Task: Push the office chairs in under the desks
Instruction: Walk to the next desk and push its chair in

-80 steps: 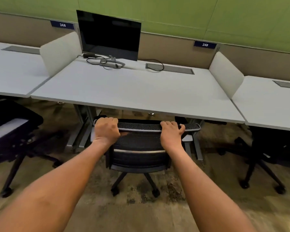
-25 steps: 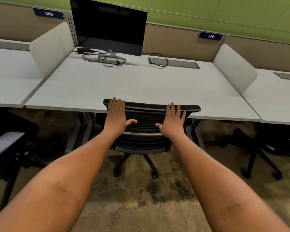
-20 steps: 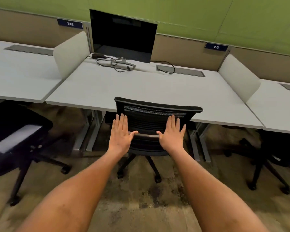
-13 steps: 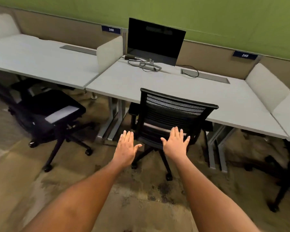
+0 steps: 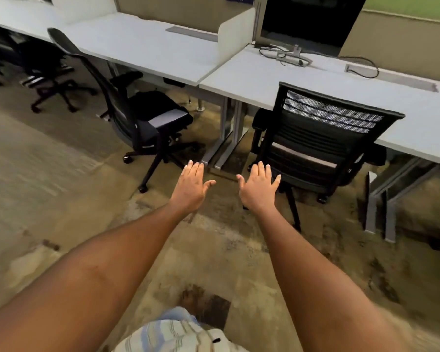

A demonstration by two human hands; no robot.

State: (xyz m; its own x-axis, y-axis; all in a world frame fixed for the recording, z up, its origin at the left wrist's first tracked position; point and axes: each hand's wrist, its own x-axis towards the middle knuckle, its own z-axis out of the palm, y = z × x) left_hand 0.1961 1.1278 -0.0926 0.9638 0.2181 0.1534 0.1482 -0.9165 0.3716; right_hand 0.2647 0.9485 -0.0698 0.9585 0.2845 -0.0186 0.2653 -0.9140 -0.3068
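Observation:
A black mesh-back office chair (image 5: 323, 133) stands tucked against the white desk (image 5: 252, 77) that carries a monitor. My right hand (image 5: 259, 189) hovers flat and open just left of that chair's lower back, not touching it. My left hand (image 5: 192, 186) is open too, held over the floor between the two chairs. A second black office chair (image 5: 137, 107) stands turned sideways, out from the neighbouring white desk (image 5: 148, 44) to the left, its seat facing right.
A dark monitor (image 5: 310, 19) with cables sits at the back of the right desk. A white divider panel (image 5: 235, 31) separates the desks. Further black chairs (image 5: 43, 69) stand at the far left. Grey desk legs (image 5: 229, 138) rise between the two chairs. Mottled carpet covers the floor.
Both hands have come off the mesh chair's back and pulled away. The view has swung left, bringing the sideways chair and the left desk into sight.

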